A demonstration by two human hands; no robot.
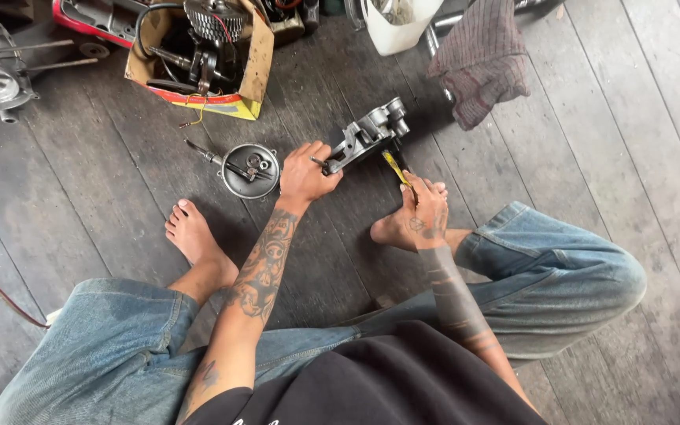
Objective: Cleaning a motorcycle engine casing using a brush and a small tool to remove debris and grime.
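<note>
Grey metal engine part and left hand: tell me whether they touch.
Touching. The head view shows the left hand with its fingers wrapped around the near end of the grey metal engine part.

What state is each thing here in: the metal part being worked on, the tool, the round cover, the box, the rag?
Grey metal engine part: on the floor, gripped by the left hand.
Yellow-handled tool: held in the right hand, tip at the part.
Round metal cover: lying flat, untouched.
Cardboard box: open, full of parts.
Rag: crumpled.
</note>
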